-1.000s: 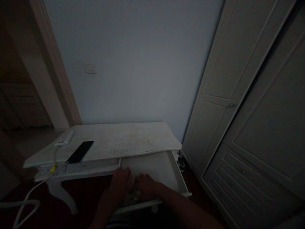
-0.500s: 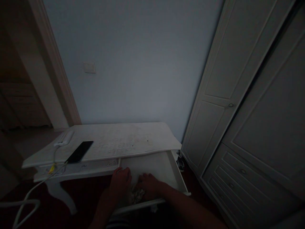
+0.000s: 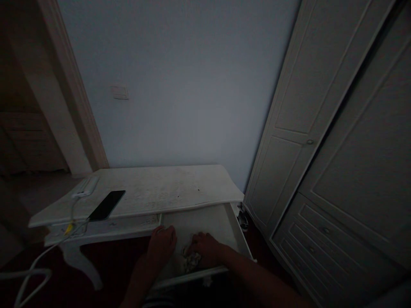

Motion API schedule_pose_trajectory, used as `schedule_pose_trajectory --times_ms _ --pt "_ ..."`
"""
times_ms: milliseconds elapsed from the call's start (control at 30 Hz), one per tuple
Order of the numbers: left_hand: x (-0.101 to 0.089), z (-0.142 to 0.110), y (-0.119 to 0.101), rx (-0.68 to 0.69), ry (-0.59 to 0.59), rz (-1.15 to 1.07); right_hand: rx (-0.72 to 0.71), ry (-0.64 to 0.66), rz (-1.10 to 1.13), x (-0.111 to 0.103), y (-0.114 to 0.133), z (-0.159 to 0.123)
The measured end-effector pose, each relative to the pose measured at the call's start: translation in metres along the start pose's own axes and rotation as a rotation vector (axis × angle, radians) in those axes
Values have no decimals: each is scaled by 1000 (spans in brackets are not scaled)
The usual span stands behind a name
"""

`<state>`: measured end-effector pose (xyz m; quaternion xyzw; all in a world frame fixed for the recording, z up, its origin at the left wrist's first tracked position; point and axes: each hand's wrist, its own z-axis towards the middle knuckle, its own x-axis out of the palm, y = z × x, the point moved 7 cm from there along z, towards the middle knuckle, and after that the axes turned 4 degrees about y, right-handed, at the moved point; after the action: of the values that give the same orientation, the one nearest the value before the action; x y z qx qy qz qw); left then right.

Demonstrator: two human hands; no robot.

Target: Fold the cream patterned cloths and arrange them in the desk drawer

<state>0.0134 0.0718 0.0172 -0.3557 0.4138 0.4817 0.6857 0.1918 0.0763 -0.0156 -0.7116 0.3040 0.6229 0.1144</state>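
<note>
A white drawer point(image 3: 242, 235) is pulled out from under a worn white table point(image 3: 167, 182). My left hand point(image 3: 163, 241) is curled over the drawer's left side wall. Inside the drawer, close to its front panel, my right hand point(image 3: 205, 248) presses its bent fingers around a crumpled, patterned cloth point(image 3: 192, 261). Part of the cloth is hidden under that hand, and the dim light blurs its detail.
A phone point(image 3: 107, 205) with a cable lies on the table's left part, near a white power strip point(image 3: 86, 187). White wardrobes point(image 3: 289, 158) stand close on the right. A shoe point(image 3: 243, 220) is on the red floor beside the drawer.
My right hand and the cloth have moved slightly to the right inside the drawer. My left hand has stayed at the drawer's left side.
</note>
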Motion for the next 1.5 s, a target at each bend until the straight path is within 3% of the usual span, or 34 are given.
schedule_pose_trajectory --times_ms 633,867,1500 --pt "-2 0 -2 9 -27 -27 123 -25 61 -4 -22 -22" --pt "-3 1 -4 -1 18 23 194 -22 53 -9 -27 -29" --pt "3 -2 -1 18 -74 -1 360 -80 -12 -7 -49 -39"
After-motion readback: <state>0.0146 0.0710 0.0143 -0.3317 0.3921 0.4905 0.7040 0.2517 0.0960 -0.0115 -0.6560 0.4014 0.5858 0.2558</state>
